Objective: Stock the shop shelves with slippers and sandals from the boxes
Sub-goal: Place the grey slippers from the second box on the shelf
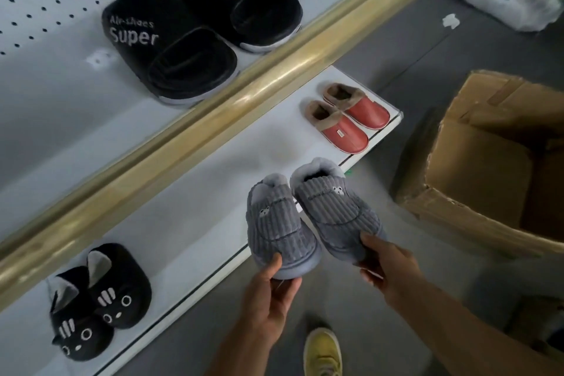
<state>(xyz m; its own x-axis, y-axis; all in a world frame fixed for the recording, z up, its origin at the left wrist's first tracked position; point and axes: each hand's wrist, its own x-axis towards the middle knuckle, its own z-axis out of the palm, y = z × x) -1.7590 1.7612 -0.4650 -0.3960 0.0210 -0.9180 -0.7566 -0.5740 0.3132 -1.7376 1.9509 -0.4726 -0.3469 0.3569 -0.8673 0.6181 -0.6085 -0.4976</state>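
Two hands, left hand and right hand, each grip one grey slipper by its toe over the lower shelf edge; either could slip and tumble off.

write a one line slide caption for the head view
Two hands hold a pair of grey corduroy slippers over the lower shelf, between red and black cat pairs.

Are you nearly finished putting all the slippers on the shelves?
Partly. Done: black slides on the upper shelf; red slippers and black cat slippers on the lower shelf. In hand: the grey slippers, one in the left hand, one in the right hand, not yet set down. Left: the bare shelf space, and whatever the cardboard box holds, which I can't see.
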